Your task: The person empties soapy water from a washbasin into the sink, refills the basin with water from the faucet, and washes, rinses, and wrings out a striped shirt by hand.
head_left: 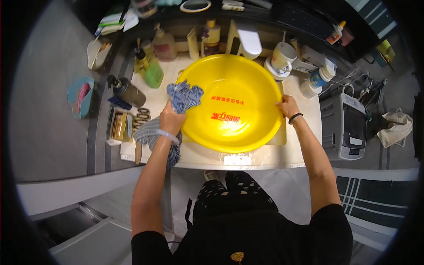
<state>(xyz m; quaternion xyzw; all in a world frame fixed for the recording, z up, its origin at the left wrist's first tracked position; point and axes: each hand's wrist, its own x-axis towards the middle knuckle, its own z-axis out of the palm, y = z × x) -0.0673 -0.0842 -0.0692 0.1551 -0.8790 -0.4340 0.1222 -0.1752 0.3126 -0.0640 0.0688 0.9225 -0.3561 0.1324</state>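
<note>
One shirt [265, 234] faces one basin [260, 88] (two hands [290, 107], left [172, 119] clutching cloth [185, 95]).

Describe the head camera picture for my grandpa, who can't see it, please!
A person's left hand grips a crumpled blue-gray striped cloth at the left rim of a yellow washbasin; the right hand holds the right rim. Pump bottles and a white mug stand nearby.
</note>
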